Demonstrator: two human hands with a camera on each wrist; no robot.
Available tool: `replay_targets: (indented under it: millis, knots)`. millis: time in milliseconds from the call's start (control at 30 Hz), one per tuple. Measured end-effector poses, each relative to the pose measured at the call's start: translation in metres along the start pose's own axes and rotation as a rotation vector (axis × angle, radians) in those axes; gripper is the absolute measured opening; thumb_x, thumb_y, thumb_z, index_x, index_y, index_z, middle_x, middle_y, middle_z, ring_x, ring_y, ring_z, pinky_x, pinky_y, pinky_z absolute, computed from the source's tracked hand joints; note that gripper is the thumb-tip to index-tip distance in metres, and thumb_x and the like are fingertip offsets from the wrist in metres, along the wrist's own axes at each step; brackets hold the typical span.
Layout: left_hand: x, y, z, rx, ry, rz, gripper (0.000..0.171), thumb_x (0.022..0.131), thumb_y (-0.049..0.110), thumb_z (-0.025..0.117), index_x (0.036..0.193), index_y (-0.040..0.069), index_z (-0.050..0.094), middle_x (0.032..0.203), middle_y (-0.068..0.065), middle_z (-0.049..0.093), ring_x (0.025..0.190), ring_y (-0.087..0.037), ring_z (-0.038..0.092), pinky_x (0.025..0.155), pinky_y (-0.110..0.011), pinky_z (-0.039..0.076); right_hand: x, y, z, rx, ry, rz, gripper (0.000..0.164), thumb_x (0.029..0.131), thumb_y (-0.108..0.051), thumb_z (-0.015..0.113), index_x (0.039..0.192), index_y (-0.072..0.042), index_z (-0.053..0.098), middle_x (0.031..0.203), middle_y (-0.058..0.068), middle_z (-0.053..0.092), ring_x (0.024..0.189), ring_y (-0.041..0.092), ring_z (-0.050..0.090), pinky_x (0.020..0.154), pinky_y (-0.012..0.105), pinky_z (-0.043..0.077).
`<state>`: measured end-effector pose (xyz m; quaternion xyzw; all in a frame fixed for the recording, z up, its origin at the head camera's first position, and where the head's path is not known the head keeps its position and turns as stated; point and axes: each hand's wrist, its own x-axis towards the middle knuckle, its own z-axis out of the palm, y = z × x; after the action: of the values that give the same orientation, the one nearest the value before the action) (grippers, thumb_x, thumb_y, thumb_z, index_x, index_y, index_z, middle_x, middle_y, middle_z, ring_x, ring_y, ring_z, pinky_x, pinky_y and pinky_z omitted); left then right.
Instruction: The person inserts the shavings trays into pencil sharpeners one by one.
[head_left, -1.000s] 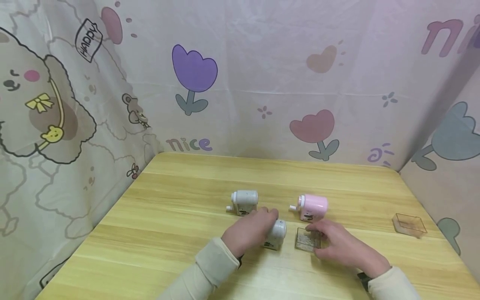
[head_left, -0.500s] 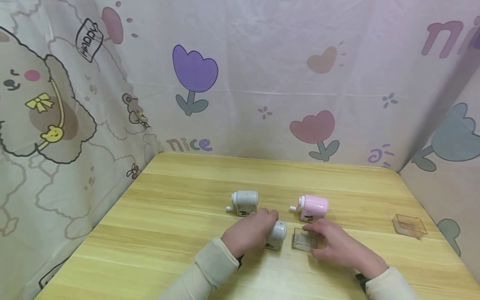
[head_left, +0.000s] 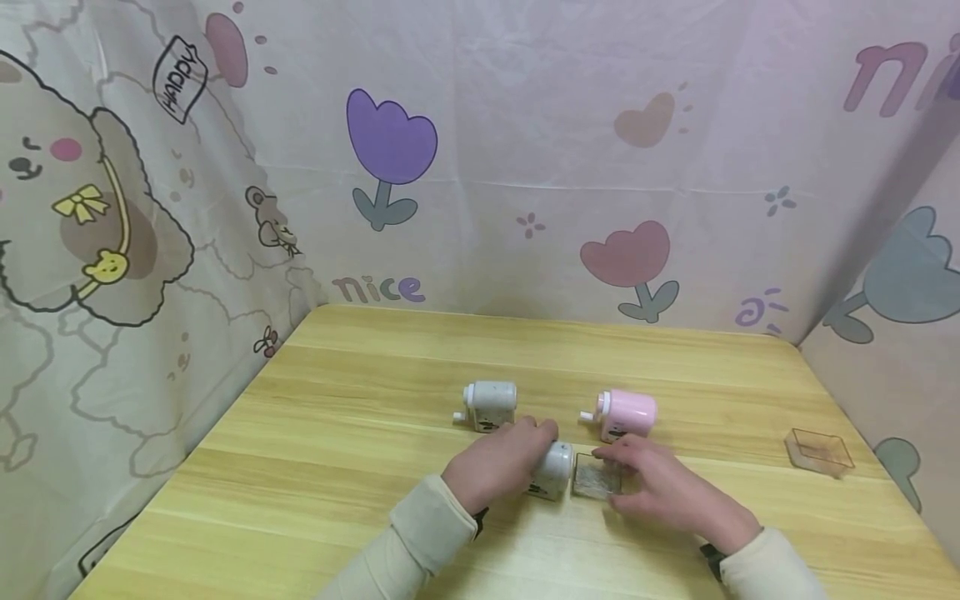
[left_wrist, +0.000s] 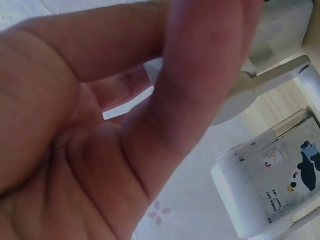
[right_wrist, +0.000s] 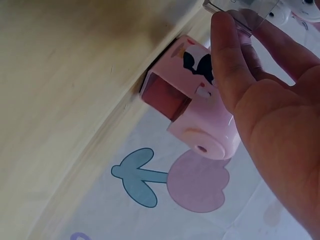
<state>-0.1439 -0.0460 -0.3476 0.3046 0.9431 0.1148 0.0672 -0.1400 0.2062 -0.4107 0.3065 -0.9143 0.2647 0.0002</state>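
Note:
My left hand (head_left: pixel 498 467) grips a greyish-white crank pencil sharpener (head_left: pixel 555 467) that stands on the table in the head view. Much of its body is behind the fingers; its crank arm (left_wrist: pixel 280 77) shows in the left wrist view. Just right of it, my right hand (head_left: pixel 671 487) pinches a clear shavings drawer (head_left: pixel 596 479) between thumb and fingers. The drawer lies close to the sharpener's right end. In the right wrist view its clear edge (right_wrist: pixel 242 20) shows at the fingertips. Behind are a second greyish-white sharpener (head_left: pixel 495 404) and a pink sharpener (head_left: pixel 632 410).
The pink sharpener's drawer slot (right_wrist: pixel 167 97) is vacant. Another clear drawer (head_left: pixel 817 450), brownish at its edges, lies near the right side of the wooden table (head_left: pixel 337 417). A printed cloth (head_left: pixel 487 125) hangs behind and at both sides.
My right hand has slid the clear drawer leftward, up close to the held sharpener. The left hand and the other sharpeners have stayed in place.

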Motion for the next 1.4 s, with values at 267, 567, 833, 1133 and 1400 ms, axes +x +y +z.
replay_targets:
  millis: [267,567,833,1133,1400]
  knots:
    - [0.002,-0.001,0.002,-0.015,0.004,0.005,0.040,0.077,-0.001,0.071,0.110,0.013,0.055,0.094,-0.007,0.060,0.073,-0.014,0.058,0.061,-0.025,0.049,0.004,-0.003,0.006,-0.003,-0.011,-0.003,0.056,0.075,-0.028,0.076,0.123,-0.005,0.060,0.113,0.000,0.058,0.099,0.014,0.053,0.086,0.038,0.049]
    - [0.003,-0.003,0.005,-0.004,0.018,0.020,0.039,0.077,0.000,0.072,0.110,0.013,0.056,0.094,-0.006,0.060,0.073,-0.014,0.058,0.061,-0.025,0.049,0.010,-0.010,0.011,0.068,-0.056,0.002,0.059,0.076,-0.027,0.076,0.127,-0.003,0.058,0.109,-0.001,0.056,0.093,0.013,0.053,0.080,0.030,0.049]
    - [0.002,-0.003,0.006,-0.007,0.021,0.022,0.038,0.077,0.003,0.073,0.110,0.013,0.057,0.094,-0.006,0.060,0.074,-0.015,0.058,0.062,-0.025,0.049,0.010,-0.010,0.013,0.071,-0.057,0.033,0.059,0.076,-0.027,0.076,0.127,-0.004,0.058,0.112,-0.002,0.056,0.098,0.015,0.054,0.085,0.034,0.049]
    - [0.003,-0.003,0.006,-0.013,0.013,0.014,0.038,0.077,0.002,0.073,0.109,0.013,0.057,0.093,-0.005,0.061,0.074,-0.013,0.058,0.062,-0.024,0.049,0.011,-0.011,0.018,0.073,-0.019,-0.014,0.055,0.076,-0.025,0.076,0.125,-0.006,0.059,0.111,-0.001,0.059,0.097,0.013,0.055,0.084,0.031,0.049]
    - [0.002,-0.003,0.006,-0.023,0.013,0.003,0.038,0.077,0.001,0.072,0.109,0.014,0.057,0.093,-0.005,0.060,0.073,-0.014,0.057,0.061,-0.025,0.049,0.015,-0.013,0.019,0.049,-0.016,-0.038,0.049,0.078,-0.025,0.075,0.122,-0.010,0.062,0.112,-0.001,0.059,0.100,0.012,0.053,0.088,0.034,0.048]
